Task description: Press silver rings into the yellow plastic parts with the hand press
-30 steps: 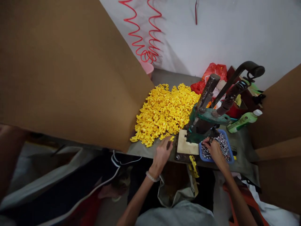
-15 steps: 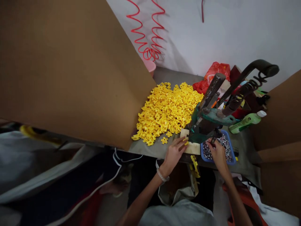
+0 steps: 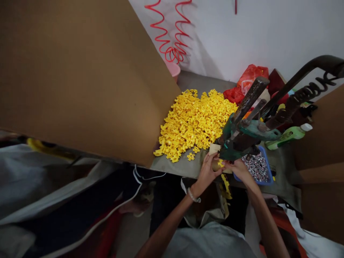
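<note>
My left hand [image 3: 207, 174] is at the front of a green lever press [image 3: 231, 149], its fingers and thumb curled round a small yellow plastic star-shaped piece [image 3: 220, 163]. From the other side my right hand [image 3: 240, 169] meets it, fingertips pinched together against that piece; whatever they hold is hidden. Under the hands lies a pale wooden board [image 3: 214, 148]. A blue tray [image 3: 266, 182] of small shiny metal parts [image 3: 255, 166] stands just right of my right hand. A large heap of similar yellow pieces [image 3: 196, 122] spreads behind and left of the press.
A tall cardboard sheet [image 3: 88, 82] walls off the left. The press's long handle [image 3: 303, 77] reaches up to the right. A green bottle [image 3: 290, 136] lies tilted past the tray, and red plastic bags [image 3: 251, 77] sit behind. Red coiled hoses [image 3: 161, 32] hang by the wall.
My right hand has moved left from the metal-parts tray to the yellow piece beside my left hand. My left hand's fingers have closed in round that piece. The view has shifted slightly.
</note>
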A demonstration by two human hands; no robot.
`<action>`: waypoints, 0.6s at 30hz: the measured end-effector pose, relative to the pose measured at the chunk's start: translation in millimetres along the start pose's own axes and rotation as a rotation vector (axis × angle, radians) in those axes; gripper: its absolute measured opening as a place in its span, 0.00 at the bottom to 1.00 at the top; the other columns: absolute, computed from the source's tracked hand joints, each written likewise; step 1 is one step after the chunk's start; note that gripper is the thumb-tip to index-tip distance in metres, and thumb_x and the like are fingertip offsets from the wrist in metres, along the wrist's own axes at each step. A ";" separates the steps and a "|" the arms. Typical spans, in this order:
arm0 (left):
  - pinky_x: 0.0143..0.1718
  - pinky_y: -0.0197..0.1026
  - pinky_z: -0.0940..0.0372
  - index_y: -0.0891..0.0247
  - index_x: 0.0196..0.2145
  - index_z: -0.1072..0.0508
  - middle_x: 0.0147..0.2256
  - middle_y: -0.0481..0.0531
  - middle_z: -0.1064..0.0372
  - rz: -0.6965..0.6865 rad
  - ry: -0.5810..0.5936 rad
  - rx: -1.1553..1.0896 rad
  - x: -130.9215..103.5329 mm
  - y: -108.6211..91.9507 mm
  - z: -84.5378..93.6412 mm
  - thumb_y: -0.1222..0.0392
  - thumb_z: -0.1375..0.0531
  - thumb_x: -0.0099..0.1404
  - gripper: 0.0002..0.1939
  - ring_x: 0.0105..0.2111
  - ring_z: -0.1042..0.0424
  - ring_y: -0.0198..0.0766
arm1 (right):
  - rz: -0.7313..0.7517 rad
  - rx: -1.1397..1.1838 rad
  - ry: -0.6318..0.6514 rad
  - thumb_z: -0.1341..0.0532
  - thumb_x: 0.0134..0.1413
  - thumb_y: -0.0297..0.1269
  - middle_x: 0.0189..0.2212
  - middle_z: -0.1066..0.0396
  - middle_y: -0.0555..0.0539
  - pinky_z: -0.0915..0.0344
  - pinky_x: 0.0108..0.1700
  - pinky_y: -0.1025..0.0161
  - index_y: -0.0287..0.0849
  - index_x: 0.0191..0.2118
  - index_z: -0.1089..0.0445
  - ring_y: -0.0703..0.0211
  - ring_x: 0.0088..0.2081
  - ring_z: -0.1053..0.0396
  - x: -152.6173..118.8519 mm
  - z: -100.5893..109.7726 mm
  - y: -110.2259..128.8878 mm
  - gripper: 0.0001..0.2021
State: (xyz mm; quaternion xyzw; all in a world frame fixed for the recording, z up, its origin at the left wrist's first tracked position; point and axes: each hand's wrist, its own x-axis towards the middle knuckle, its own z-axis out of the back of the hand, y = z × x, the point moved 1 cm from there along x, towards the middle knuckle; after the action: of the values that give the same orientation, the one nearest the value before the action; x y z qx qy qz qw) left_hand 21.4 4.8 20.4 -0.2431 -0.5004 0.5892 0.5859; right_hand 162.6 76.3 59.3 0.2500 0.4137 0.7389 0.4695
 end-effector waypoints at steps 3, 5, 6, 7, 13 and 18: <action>0.58 0.55 0.42 0.62 0.54 0.40 0.43 0.55 0.29 -0.005 0.001 -0.005 1.8 0.0 1.0 0.61 0.33 0.53 0.32 0.53 0.34 0.48 | -0.083 -0.015 0.056 0.40 0.45 0.50 0.32 0.26 0.43 0.33 0.40 0.59 0.39 0.35 0.28 0.55 0.33 0.30 -1.9 3.3 2.4 0.18; 0.58 0.56 0.43 0.61 0.54 0.40 0.44 0.54 0.29 -0.012 -0.003 -0.014 3.5 -0.5 0.3 0.61 0.34 0.54 0.31 0.52 0.33 0.48 | -0.159 -0.065 0.043 0.40 0.45 0.51 0.33 0.26 0.42 0.34 0.40 0.59 0.37 0.35 0.29 0.55 0.33 0.30 -10.8 5.4 11.5 0.20; 0.59 0.57 0.43 0.61 0.54 0.40 0.44 0.54 0.28 -0.019 -0.011 -0.014 4.5 -0.7 -0.5 0.62 0.34 0.55 0.31 0.51 0.32 0.47 | -0.185 -0.080 0.037 0.40 0.45 0.51 0.33 0.26 0.42 0.34 0.40 0.59 0.37 0.35 0.29 0.54 0.33 0.30 -17.5 7.0 19.1 0.20; 0.59 0.57 0.44 0.61 0.53 0.40 0.44 0.54 0.28 -0.032 -0.025 -0.007 5.4 -0.8 -1.6 0.62 0.35 0.55 0.29 0.50 0.31 0.47 | -0.199 -0.084 0.034 0.40 0.46 0.51 0.33 0.26 0.42 0.35 0.40 0.60 0.37 0.35 0.29 0.54 0.34 0.29 -25.3 9.3 28.7 0.19; 0.61 0.58 0.46 0.61 0.45 0.34 0.42 0.52 0.27 -0.206 -0.145 0.164 5.6 -3.0 -6.1 0.61 0.38 0.60 0.16 0.47 0.29 0.43 | -0.206 -0.082 0.002 0.46 0.55 0.50 0.28 0.28 0.46 0.36 0.33 0.67 0.40 0.36 0.28 0.60 0.30 0.32 -71.8 47.0 104.8 0.18; 0.62 0.60 0.48 0.61 0.47 0.34 0.45 0.53 0.27 -0.273 -0.130 0.294 0.7 -11.7 5.9 0.61 0.40 0.63 0.14 0.50 0.30 0.43 | 0.042 -0.171 -0.410 0.46 0.56 0.50 0.26 0.29 0.48 0.38 0.30 0.66 0.42 0.33 0.26 0.63 0.26 0.34 -69.6 99.6 159.4 0.18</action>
State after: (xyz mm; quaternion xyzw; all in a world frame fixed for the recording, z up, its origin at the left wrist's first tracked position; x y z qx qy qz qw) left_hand 21.4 1.4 33.1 -0.0463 -0.4741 0.5854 0.6560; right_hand 190.7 16.5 248.6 0.3629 0.2400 0.7146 0.5477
